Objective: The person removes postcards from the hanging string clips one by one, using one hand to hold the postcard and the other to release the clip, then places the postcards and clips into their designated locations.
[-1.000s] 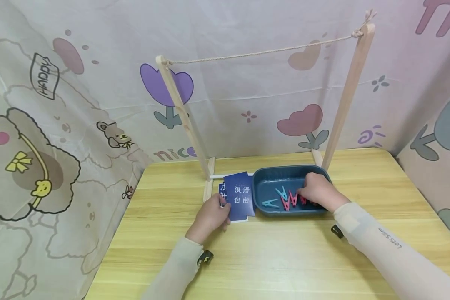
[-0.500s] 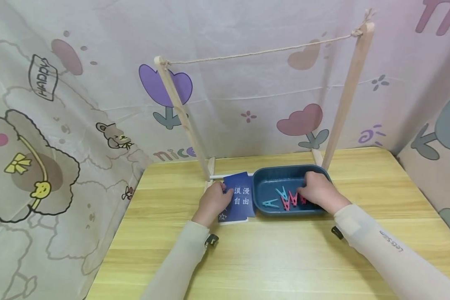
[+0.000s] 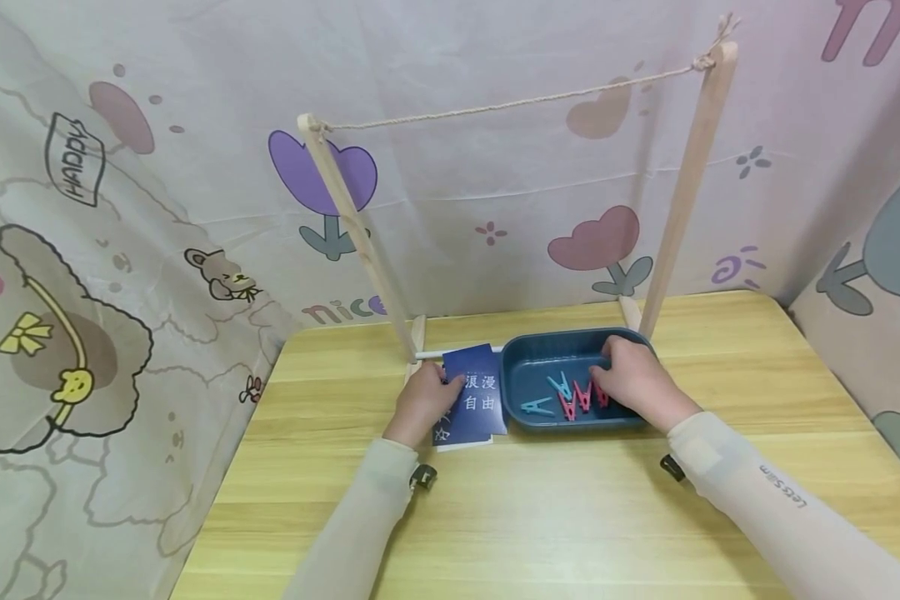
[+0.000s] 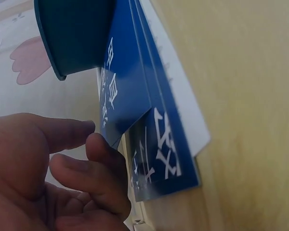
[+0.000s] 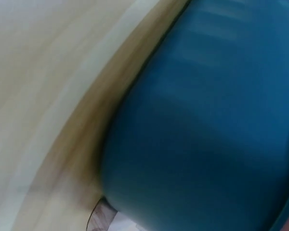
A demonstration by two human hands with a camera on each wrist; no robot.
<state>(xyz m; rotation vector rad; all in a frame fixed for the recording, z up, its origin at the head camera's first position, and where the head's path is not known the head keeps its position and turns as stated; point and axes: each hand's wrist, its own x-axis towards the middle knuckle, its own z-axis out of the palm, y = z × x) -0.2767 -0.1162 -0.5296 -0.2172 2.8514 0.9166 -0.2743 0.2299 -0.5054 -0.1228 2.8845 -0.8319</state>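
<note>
My left hand [image 3: 420, 404] is at the left side of a small stack of dark blue cards with white characters. Its thumb and fingertips pinch the near corner of the top blue card [image 4: 127, 82]; another blue card [image 4: 159, 149] shows beneath it. My right hand [image 3: 637, 375] reaches into the right end of a dark blue plastic bin [image 3: 521, 417], and its fingertips grip a red clothespin [image 3: 600, 395], partly hidden. Other red clothespins [image 3: 583, 395] and light blue clothespins [image 3: 536, 407] lie on the bin's floor.
Behind the cards and bin stands a wooden frame with two posts [image 3: 363, 246] and a rope [image 3: 510, 106] strung between their tops. A white rod [image 3: 429, 355] runs low across it. The wood-grain table [image 3: 532, 517] meets a patterned cloth [image 3: 450, 208] behind.
My left hand has slid up along the cards' left edge and its thumb lies further over the top card. My right hand stays in the bin by the same red clothespin. The head view has shifted slightly.
</note>
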